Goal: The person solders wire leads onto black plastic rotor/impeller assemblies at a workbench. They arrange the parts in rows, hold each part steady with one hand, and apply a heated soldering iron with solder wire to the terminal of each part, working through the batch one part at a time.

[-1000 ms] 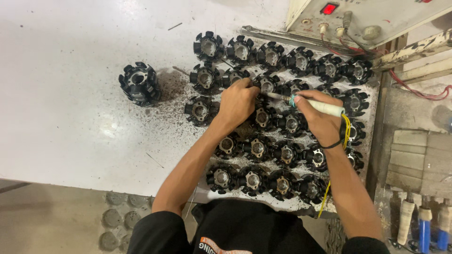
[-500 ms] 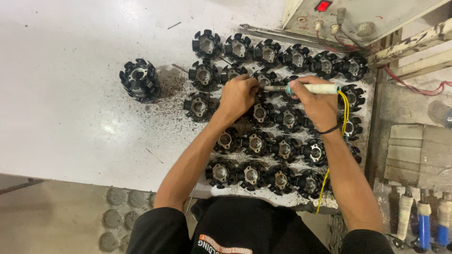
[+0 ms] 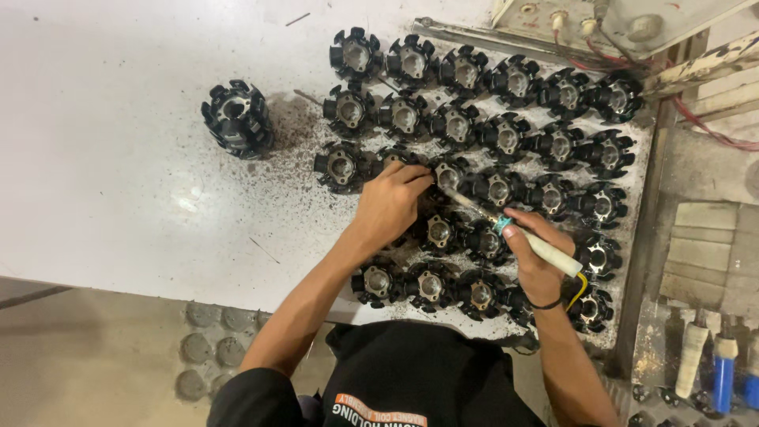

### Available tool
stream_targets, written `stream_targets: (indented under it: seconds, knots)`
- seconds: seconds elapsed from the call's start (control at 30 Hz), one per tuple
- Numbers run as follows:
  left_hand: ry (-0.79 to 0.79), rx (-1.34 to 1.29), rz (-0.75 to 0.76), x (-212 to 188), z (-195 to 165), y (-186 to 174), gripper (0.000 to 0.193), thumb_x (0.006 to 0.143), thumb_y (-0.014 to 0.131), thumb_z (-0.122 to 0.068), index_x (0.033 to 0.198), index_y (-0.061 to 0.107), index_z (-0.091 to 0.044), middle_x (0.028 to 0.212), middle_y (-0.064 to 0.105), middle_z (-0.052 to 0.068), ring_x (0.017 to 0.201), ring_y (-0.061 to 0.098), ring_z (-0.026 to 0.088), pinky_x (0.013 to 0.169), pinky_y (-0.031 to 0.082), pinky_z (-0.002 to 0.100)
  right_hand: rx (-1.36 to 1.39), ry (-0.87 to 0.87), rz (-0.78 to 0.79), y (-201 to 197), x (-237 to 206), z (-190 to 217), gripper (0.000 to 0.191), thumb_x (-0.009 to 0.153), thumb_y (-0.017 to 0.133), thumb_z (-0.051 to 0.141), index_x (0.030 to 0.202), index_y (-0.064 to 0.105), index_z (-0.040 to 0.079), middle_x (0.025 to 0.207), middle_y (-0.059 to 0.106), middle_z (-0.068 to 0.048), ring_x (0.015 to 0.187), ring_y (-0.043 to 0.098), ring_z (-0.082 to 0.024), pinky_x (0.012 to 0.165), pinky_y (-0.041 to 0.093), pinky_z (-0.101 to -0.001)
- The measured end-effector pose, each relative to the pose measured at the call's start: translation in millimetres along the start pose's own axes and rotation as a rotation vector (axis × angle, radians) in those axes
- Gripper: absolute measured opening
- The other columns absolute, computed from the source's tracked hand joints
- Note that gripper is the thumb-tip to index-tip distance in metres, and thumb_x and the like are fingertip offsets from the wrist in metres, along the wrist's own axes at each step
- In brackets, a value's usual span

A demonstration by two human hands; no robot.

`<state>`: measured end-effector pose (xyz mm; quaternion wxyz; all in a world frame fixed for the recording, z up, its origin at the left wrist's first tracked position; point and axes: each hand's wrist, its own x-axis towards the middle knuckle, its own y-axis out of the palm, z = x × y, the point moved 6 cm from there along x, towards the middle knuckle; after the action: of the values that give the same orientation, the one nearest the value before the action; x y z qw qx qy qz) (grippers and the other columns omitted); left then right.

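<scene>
- Left hand (image 3: 387, 207) pinches a black toothed metal stator core (image 3: 449, 175) in the packed rows on the white desk (image 3: 118, 158); loosened fingers could let it shift.
- Right hand (image 3: 538, 265), closed around a white-handled soldering iron (image 3: 545, 251), could let the tip touch neighbouring cores or skin.

Head view, steeply down onto worktable (image 3: 118, 158)
</scene>
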<state>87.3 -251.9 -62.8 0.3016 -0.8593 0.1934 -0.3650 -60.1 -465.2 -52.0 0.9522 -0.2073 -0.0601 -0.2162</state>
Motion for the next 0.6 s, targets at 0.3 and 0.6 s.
stream_targets:
  seconds: [0.3,0.6]
  knots:
    - [-0.156,-0.047,0.059,-1,5,8,0.019,0.078,0.068,0.000,0.093,0.077,-0.009,0.096,0.070,0.009,0.087,0.071,0.030,0.068,0.058,0.042,-0.077,0.002,0.064,11,15,27,0.023,0.094,0.073,0.005,0.116,0.074,-0.002,0.102,0.074,-0.010,0.085,0.067,-0.013,0.075,0.051,-0.0238]
    - [-0.153,-0.072,0.074,-3,6,6,0.014,0.081,0.069,0.000,0.093,0.075,-0.005,0.096,0.069,0.011,0.086,0.070,0.031,0.064,0.058,0.042,-0.183,-0.050,0.147,17,24,59,0.024,0.092,0.076,0.002,0.115,0.074,-0.002,0.096,0.073,-0.012,0.078,0.067,-0.014,0.068,0.050,-0.0240]
